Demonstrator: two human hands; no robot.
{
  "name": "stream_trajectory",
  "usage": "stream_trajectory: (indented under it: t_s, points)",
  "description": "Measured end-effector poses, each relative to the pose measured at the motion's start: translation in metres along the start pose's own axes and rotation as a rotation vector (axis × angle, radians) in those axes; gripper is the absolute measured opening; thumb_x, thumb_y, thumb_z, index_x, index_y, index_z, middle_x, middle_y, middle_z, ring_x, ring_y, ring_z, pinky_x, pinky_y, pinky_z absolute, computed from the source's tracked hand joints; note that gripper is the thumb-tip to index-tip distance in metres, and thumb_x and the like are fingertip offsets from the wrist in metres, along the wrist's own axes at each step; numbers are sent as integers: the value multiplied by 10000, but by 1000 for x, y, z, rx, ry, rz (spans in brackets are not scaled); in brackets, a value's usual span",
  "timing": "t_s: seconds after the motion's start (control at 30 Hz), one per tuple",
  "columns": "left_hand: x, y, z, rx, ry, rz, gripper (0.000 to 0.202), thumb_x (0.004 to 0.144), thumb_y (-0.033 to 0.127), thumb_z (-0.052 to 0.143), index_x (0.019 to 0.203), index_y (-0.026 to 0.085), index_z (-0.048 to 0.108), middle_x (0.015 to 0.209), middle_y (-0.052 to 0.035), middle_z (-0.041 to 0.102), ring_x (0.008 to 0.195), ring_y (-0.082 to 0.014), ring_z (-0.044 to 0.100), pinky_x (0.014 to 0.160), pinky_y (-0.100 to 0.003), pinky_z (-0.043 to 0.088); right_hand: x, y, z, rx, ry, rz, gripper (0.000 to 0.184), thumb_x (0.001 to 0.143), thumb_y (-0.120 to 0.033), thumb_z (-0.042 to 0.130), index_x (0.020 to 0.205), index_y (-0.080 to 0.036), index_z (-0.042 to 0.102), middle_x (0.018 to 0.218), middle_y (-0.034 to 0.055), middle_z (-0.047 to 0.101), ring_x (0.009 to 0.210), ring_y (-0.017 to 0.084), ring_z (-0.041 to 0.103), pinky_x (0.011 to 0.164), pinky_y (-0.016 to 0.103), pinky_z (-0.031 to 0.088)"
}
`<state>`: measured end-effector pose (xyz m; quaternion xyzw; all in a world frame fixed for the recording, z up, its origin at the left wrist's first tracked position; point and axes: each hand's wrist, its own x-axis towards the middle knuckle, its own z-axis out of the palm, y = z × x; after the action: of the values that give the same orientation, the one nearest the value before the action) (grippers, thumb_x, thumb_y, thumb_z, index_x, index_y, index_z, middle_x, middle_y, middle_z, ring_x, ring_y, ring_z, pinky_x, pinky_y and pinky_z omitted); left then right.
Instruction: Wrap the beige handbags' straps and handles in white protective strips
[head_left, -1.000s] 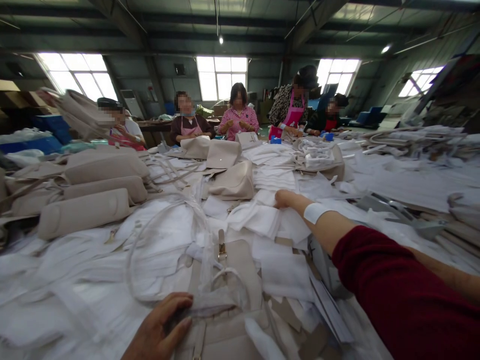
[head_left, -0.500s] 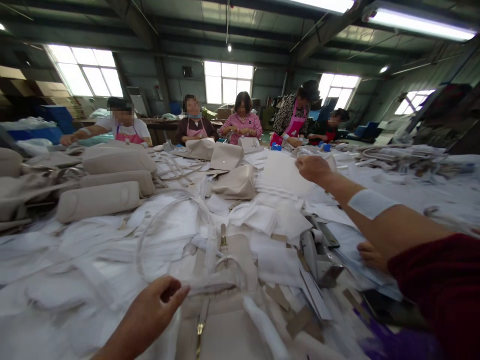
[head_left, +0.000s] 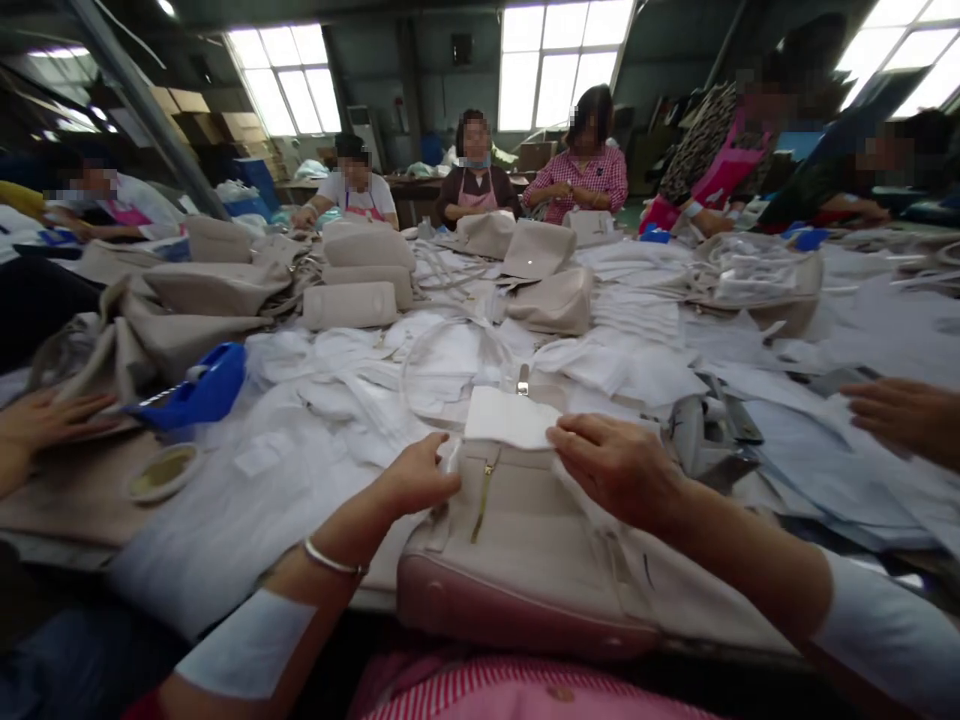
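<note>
A beige handbag (head_left: 517,540) lies at the table's near edge, right in front of me, with a gold zip down its middle. A folded white sheet (head_left: 510,418) rests on its top opening. My left hand (head_left: 416,478) is closed on the bag's upper left edge beside the sheet. My right hand (head_left: 611,465) pinches the sheet's right corner at the bag's top. A clear plastic-wrapped strap (head_left: 450,360) loops just behind the bag.
White wrapping sheets (head_left: 300,420) and more beige bags (head_left: 352,300) cover the long table. A blue tape dispenser (head_left: 199,385) and a tape roll (head_left: 161,470) lie left. Other people's hands rest at the left (head_left: 45,420) and right (head_left: 900,410). Several workers sit along the far side.
My right hand came back from reaching far across the table, bringing a white sheet onto the bag. The left hand shifted up to the bag's top edge. The view dropped and moved closer.
</note>
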<state>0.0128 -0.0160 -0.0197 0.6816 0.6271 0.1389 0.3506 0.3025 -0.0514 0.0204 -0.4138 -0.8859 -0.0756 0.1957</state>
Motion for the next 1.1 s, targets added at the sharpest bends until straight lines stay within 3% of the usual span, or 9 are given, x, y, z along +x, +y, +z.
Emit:
stream_trajectory:
  t_s: [0.1, 0.23, 0.33, 0.43, 0.6, 0.7, 0.83, 0.93, 1.1]
  points:
    - [-22, 5, -5, -378, 75, -3, 690, 731, 262, 653, 1375, 91, 473, 924, -99, 705, 769, -207, 668, 645, -274, 516, 0, -23, 5, -115, -160, -97, 230, 911, -142, 499, 1026, -151, 698, 969, 134, 704, 793, 224, 622, 633, 319, 456]
    - [-63, 16, -15, -741, 158, 132, 563, 705, 382, 786, 1183, 136, 616, 935, -55, 692, 836, -191, 652, 700, -268, 540, 6, -54, 11, -139, -363, -231, 143, 841, -100, 570, 907, -139, 691, 826, 113, 666, 694, 221, 593, 553, 313, 396]
    - [-81, 23, -21, -729, 64, 200, 531, 669, 369, 831, 1123, 152, 658, 954, -53, 707, 853, -200, 653, 758, -304, 553, 11, -80, 18, -65, -462, -320, 139, 843, -104, 565, 864, -141, 698, 805, 112, 669, 675, 228, 598, 520, 310, 382]
    - [-75, 19, -19, -681, -91, 239, 498, 764, 476, 722, 1121, 132, 670, 994, -96, 719, 822, -212, 663, 713, -325, 562, 8, -96, 22, 8, -509, -376, 218, 860, -60, 512, 852, -154, 708, 829, 102, 694, 717, 211, 609, 576, 309, 426]
    - [-34, -8, 5, -288, 149, 41, 446, 813, 433, 638, 1108, 100, 673, 962, -116, 728, 849, -217, 676, 726, -295, 532, -11, -96, 4, 170, -478, -339, 181, 896, -103, 507, 942, -127, 680, 892, 102, 693, 761, 210, 611, 659, 324, 482]
    - [-21, -17, 19, -262, 12, -56, 494, 767, 316, 657, 1205, 91, 626, 801, -64, 727, 683, -184, 668, 590, -251, 497, -28, -78, -8, 397, -247, -149, 216, 949, -179, 472, 985, -165, 684, 934, 103, 701, 816, 188, 636, 724, 304, 506]
    - [-26, -18, 23, -310, -11, -74, 537, 783, 259, 605, 1292, 93, 559, 687, -11, 685, 575, -154, 637, 503, -221, 454, -62, -33, -2, 507, 261, 503, 225, 927, -262, 510, 1027, -199, 702, 966, 91, 724, 882, 202, 663, 794, 319, 515]
    - [-33, -15, 20, -515, -41, -141, 622, 834, 263, 573, 1427, 144, 424, 766, -26, 715, 608, -165, 670, 522, -240, 502, -87, -8, 17, 547, 161, 896, 199, 834, -287, 577, 915, -190, 732, 869, 68, 747, 797, 226, 679, 740, 338, 523]
    - [-36, -9, 18, -517, 45, -189, 739, 849, 295, 621, 1510, 181, 312, 893, -63, 737, 670, -176, 701, 571, -264, 548, -94, -12, 34, 733, -136, 918, 244, 818, -344, 578, 928, -214, 752, 834, 30, 746, 774, 212, 673, 687, 305, 502]
